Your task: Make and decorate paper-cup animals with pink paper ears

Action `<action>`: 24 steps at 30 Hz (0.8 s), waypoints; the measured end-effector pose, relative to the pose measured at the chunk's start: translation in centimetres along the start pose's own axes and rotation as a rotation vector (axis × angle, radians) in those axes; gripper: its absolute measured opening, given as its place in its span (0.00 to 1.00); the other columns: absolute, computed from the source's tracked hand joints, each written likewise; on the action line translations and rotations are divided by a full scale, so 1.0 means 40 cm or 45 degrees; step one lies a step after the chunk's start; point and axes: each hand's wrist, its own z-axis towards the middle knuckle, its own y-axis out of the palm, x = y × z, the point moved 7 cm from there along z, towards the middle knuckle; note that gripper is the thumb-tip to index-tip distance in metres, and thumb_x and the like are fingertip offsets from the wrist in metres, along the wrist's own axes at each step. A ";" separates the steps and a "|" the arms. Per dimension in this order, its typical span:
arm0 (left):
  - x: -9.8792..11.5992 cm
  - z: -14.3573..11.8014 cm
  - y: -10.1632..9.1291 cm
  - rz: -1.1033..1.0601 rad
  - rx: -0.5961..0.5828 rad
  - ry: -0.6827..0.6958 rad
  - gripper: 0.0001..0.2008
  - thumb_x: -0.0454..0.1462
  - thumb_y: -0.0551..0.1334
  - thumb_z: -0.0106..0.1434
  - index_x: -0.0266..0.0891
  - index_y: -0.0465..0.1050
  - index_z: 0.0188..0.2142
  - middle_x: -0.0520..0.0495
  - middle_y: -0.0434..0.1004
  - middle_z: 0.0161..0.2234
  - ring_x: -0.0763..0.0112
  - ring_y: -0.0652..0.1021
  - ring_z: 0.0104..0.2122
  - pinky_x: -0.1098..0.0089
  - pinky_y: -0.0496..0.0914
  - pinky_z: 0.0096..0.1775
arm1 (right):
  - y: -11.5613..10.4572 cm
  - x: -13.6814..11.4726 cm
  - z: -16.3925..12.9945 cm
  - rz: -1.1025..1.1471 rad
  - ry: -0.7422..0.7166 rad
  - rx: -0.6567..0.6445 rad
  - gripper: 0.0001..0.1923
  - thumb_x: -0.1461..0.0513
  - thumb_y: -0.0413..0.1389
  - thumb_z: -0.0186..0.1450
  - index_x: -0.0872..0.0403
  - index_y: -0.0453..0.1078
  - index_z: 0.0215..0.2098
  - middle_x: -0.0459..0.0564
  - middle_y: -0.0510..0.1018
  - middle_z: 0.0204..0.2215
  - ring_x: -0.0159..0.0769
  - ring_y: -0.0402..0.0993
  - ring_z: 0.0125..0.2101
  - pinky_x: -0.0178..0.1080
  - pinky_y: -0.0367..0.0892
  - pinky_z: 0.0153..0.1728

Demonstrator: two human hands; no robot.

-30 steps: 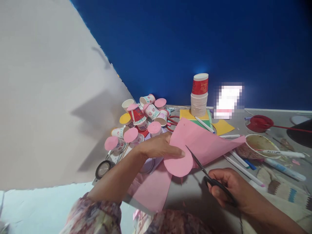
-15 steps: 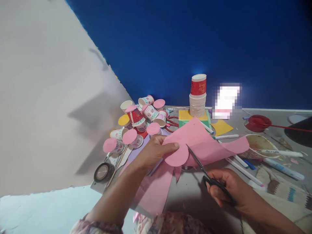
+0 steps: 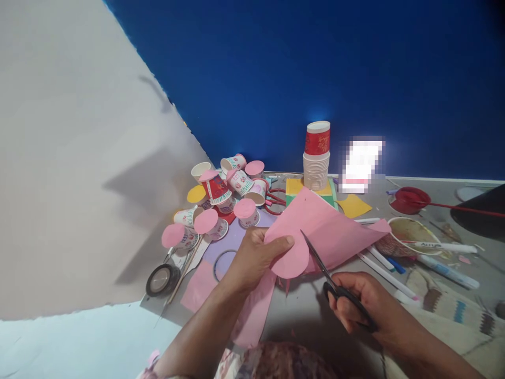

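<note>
My left hand (image 3: 258, 255) pinches a sheet of pink paper (image 3: 331, 226), thumb on top and the other fingers hidden beneath. A rounded, partly cut-out lobe of the sheet hangs by the thumb. My right hand (image 3: 357, 305) is closed round the black handles of a pair of scissors (image 3: 319, 260). The blades look nearly closed, with their tips at the cut edge beside the lobe. Under my left forearm lies another strip of pink paper (image 3: 252, 316).
Several paper cups topped with pink discs (image 3: 205, 221) crowd the left. A cup stack (image 3: 316, 168) stands on a yellow-green box (image 3: 294, 193) behind the sheet. To the right lie markers (image 3: 389, 276), a bowl (image 3: 430, 231) and patterned cloth (image 3: 445, 300). A tape roll (image 3: 161, 280) sits front left.
The pink sheet has turned in my left hand, its right end swinging inward and the rounded lobe shifting slightly down and right. My right hand and scissors have barely moved.
</note>
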 end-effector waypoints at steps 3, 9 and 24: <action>-0.001 -0.003 0.003 0.035 -0.021 -0.006 0.20 0.48 0.73 0.51 0.32 0.76 0.22 0.48 0.72 0.21 0.75 0.69 0.22 0.72 0.60 0.27 | 0.002 -0.007 -0.001 0.007 0.015 0.010 0.23 0.44 0.66 0.53 0.53 0.67 0.24 0.42 0.69 0.15 0.27 0.58 0.18 0.34 0.52 0.23; 0.010 -0.010 0.003 0.088 -0.033 -0.030 0.20 0.48 0.72 0.52 0.32 0.75 0.22 0.49 0.71 0.21 0.74 0.68 0.22 0.72 0.59 0.27 | 0.007 -0.022 -0.003 -0.032 0.015 -0.014 0.28 0.39 0.66 0.50 0.51 0.64 0.22 0.41 0.67 0.15 0.27 0.57 0.18 0.34 0.52 0.23; 0.016 -0.009 -0.010 0.181 -0.071 -0.079 0.18 0.47 0.71 0.52 0.34 0.74 0.23 0.50 0.70 0.21 0.74 0.68 0.22 0.72 0.58 0.26 | 0.004 -0.034 -0.010 -0.116 -0.004 -0.032 0.35 0.31 0.64 0.48 0.51 0.63 0.22 0.41 0.65 0.14 0.26 0.55 0.17 0.34 0.50 0.21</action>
